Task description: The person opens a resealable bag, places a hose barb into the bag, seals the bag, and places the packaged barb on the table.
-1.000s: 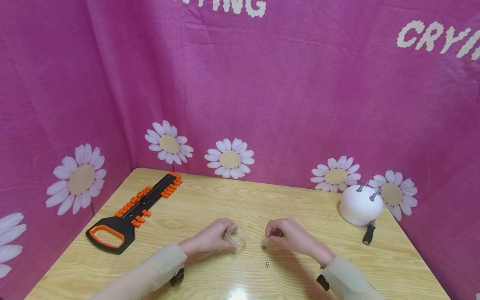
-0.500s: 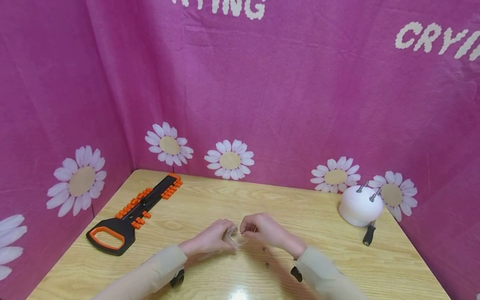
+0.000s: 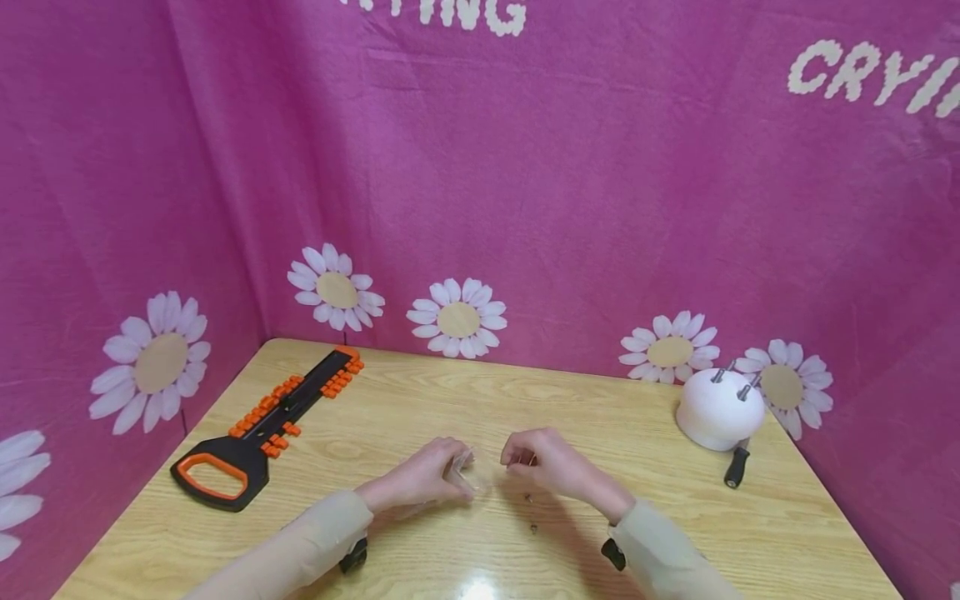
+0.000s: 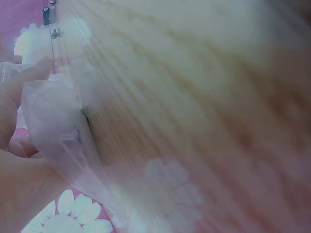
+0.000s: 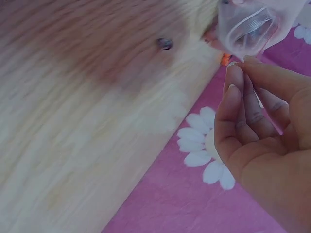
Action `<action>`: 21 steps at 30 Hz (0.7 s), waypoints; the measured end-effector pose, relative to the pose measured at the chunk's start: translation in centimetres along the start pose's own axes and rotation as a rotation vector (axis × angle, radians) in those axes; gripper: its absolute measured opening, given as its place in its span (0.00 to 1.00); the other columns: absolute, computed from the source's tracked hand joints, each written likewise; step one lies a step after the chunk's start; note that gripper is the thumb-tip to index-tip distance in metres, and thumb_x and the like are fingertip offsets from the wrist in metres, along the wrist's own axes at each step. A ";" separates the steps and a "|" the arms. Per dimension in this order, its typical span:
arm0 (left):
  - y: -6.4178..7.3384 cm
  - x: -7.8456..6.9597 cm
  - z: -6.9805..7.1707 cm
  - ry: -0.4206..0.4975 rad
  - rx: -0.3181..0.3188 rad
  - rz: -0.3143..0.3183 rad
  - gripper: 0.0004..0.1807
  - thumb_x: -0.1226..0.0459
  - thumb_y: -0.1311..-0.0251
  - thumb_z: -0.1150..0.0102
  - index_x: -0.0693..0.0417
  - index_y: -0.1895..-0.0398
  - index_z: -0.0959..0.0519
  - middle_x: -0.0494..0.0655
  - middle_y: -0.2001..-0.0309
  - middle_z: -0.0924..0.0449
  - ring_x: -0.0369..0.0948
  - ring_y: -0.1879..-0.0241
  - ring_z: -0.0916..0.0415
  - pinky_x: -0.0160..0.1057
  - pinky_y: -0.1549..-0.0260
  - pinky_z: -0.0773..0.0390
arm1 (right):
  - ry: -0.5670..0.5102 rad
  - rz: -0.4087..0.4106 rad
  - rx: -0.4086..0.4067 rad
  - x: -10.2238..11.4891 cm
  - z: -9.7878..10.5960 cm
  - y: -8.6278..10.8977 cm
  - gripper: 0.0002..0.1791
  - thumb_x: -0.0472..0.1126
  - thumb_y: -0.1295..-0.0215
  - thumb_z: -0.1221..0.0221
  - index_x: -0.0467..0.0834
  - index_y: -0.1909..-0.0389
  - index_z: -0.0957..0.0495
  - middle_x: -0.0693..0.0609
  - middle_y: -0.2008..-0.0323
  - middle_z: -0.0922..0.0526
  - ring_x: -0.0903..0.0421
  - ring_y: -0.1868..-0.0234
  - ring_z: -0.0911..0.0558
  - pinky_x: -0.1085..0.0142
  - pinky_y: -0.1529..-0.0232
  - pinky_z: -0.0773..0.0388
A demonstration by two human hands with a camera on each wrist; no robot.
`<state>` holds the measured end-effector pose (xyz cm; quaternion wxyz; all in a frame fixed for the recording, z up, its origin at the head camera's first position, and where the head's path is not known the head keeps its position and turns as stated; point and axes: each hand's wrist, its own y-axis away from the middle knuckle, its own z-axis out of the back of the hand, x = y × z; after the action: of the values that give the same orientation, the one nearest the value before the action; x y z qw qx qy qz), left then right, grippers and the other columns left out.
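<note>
My left hand [image 3: 423,477] grips a clear plastic bag [image 3: 465,477], its mouth facing right. In the left wrist view the bag [image 4: 58,126] covers much of the picture. Metal pieces show through the bag [image 5: 248,31] in the right wrist view. My right hand [image 3: 551,465] is above the table, a short way right of the bag. Its thumb and fingertips [image 5: 232,73] are close together, with nothing visible between them. Below it lie two small metal screws, an upper screw [image 3: 528,498] and a lower screw [image 3: 534,528].
A black rack [image 3: 288,404] with orange clips and a looped handle lies on the left of the wooden table [image 3: 420,392]. At the back right stands a white rounded base [image 3: 716,412] with metal prongs. A black-handled tool [image 3: 737,468] lies before it.
My right hand carried a small screw left to the bag's mouth, then drew back right without it in sight. The left hand and bag stayed in place.
</note>
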<state>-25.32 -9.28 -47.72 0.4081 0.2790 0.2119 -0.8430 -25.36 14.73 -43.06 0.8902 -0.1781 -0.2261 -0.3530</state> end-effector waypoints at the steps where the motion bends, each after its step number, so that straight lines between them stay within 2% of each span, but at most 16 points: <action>1: 0.0 0.0 0.0 0.003 0.001 0.002 0.23 0.59 0.51 0.24 0.53 0.73 0.34 0.47 0.60 0.23 0.37 0.60 0.36 0.35 0.59 0.36 | 0.003 -0.007 -0.002 -0.2 0.1 0.3 0.02 0.29 0.37 0.38 0.38 0.66 0.18 0.51 0.70 0.15 0.71 0.71 0.25 0.75 0.67 0.24; 6: 0.1 -0.1 -0.1 -0.001 0.000 0.009 0.23 0.59 0.50 0.24 0.52 0.73 0.35 0.46 0.59 0.24 0.38 0.60 0.36 0.35 0.59 0.37 | -0.035 -0.044 0.004 -1.3 0.0 1.8 0.01 0.31 0.38 0.37 0.38 0.67 0.19 0.50 0.72 0.15 0.71 0.73 0.25 0.75 0.70 0.25; 12: 0.3 0.0 -0.1 -0.007 0.000 0.008 0.24 0.59 0.50 0.24 0.50 0.74 0.37 0.46 0.59 0.24 0.38 0.60 0.37 0.35 0.61 0.38 | -0.036 -0.067 0.021 -2.4 -0.9 3.2 0.02 0.34 0.38 0.34 0.42 0.69 0.19 0.54 0.73 0.16 0.73 0.73 0.29 0.76 0.71 0.28; 17: 0.2 0.0 -0.1 -0.010 -0.002 0.001 0.24 0.58 0.50 0.24 0.51 0.74 0.36 0.46 0.59 0.24 0.38 0.60 0.37 0.34 0.61 0.38 | -0.020 -0.063 -0.001 -2.8 -1.5 3.7 0.04 0.33 0.41 0.32 0.41 0.69 0.19 0.54 0.73 0.15 0.74 0.73 0.29 0.77 0.70 0.28; 21: 0.2 0.0 -0.1 -0.003 -0.001 0.006 0.22 0.58 0.50 0.24 0.54 0.71 0.32 0.46 0.59 0.24 0.38 0.60 0.37 0.34 0.61 0.37 | -0.016 -0.071 -0.014 -2.8 -1.7 3.8 0.05 0.33 0.43 0.32 0.40 0.70 0.19 0.53 0.73 0.16 0.74 0.74 0.30 0.77 0.71 0.29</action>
<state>-25.13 -9.33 -47.79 0.4110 0.2781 0.2108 -0.8422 -23.98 18.07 -46.51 0.8740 -0.1792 -0.2368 -0.3846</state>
